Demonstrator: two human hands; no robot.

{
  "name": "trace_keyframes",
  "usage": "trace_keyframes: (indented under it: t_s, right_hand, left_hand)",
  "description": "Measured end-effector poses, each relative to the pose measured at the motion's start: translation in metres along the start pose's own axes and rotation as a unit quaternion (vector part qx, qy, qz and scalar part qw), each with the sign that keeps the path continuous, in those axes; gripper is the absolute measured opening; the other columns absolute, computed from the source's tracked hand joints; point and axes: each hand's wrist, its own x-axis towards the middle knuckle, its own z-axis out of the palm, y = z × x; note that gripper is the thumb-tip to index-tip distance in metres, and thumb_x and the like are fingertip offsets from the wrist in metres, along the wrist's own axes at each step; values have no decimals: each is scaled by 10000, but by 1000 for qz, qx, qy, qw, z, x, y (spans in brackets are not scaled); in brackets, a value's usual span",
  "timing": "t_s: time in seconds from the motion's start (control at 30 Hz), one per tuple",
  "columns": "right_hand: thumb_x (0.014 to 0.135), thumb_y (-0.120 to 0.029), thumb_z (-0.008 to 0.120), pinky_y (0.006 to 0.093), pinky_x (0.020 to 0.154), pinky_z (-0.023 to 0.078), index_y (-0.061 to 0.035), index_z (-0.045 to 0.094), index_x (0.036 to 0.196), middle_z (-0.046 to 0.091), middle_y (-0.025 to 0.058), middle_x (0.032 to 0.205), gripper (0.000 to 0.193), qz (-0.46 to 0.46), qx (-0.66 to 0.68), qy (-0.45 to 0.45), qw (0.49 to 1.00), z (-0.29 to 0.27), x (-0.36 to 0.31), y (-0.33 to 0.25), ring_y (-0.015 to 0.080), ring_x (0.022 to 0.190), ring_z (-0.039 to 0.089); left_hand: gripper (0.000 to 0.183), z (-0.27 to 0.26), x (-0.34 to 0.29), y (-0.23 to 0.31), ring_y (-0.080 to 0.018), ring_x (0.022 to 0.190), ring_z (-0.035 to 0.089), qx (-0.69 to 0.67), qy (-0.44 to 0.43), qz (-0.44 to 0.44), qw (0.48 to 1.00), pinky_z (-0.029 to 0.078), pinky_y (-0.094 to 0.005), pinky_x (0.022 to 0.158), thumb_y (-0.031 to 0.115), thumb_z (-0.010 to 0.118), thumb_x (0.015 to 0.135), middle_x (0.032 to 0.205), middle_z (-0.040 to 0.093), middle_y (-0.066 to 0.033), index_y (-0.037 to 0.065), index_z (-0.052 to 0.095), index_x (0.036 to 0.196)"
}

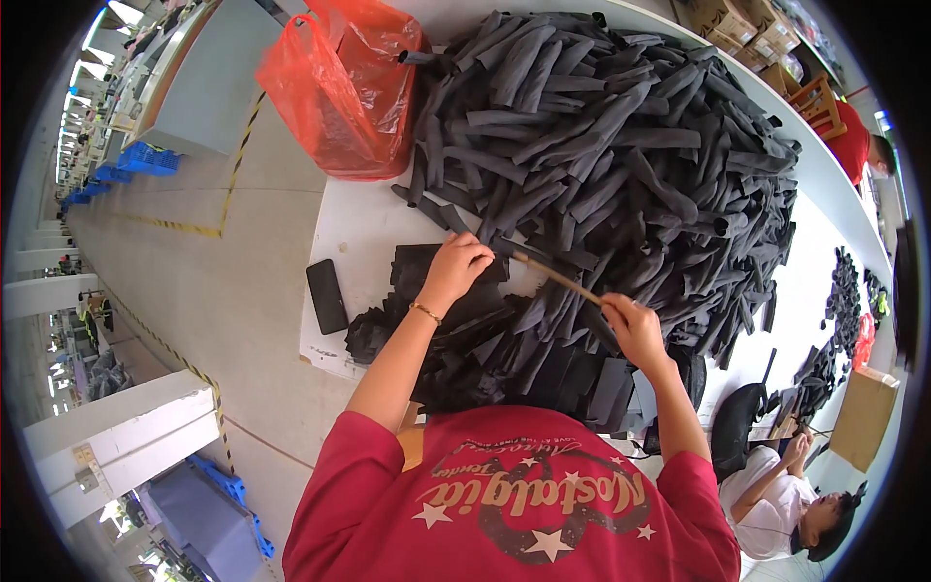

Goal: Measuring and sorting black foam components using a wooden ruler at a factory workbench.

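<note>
My right hand is closed round one end of a thin light-brown stick. The stick slants up and left toward my left hand, whose fingers are pinched together. A dark fabric piece shows at those fingertips, against the stick's far end; whether the stick goes inside it I cannot tell. Just beyond both hands rises a big heap of dark grey fabric tubes. Flatter black fabric pieces lie below my left hand, close to my body.
A red plastic bag stands on the white table at the far left. A black phone lies near the left edge. To the right, a person in white sits by a cardboard box; another person in red is farther off.
</note>
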Motion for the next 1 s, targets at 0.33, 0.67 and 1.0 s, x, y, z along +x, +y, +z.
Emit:
trace_keyframes:
  t_s: [0.33, 0.67, 1.0]
  right_hand:
    - [902, -168, 591, 411, 580, 504, -85, 639, 1043, 653, 118, 810, 170, -70, -116, -34, 990, 6, -11, -10, 317, 677, 638]
    - [928, -48, 549, 265, 647, 454, 21, 565, 1196, 556, 74, 743, 277, 6, 225, -45, 973, 75, -6, -69, 104, 699, 517]
    - [925, -60, 555, 453, 577, 464, 6, 544, 992, 601, 265, 754, 94, -18, 150, 64, 986, 129, -49, -119, 444, 715, 608]
  left_hand:
    - [94, -29, -20, 36, -261, 917, 523, -27, 34, 12, 999, 446, -357, 853, 163, 683, 807, 873, 586, -46, 106, 717, 874]
    - [415, -27, -66, 124, -248, 1137, 465, -179, 386, -55, 904, 379, -414, 954, 198, 762, 773, 1156, 520, -79, 78, 593, 1132]
    - [235, 0, -83, 134, -221, 702, 641, -747, 335, -235, 524, 552, -349, 708, 251, 673, 904, 701, 594, -45, 26, 621, 952]
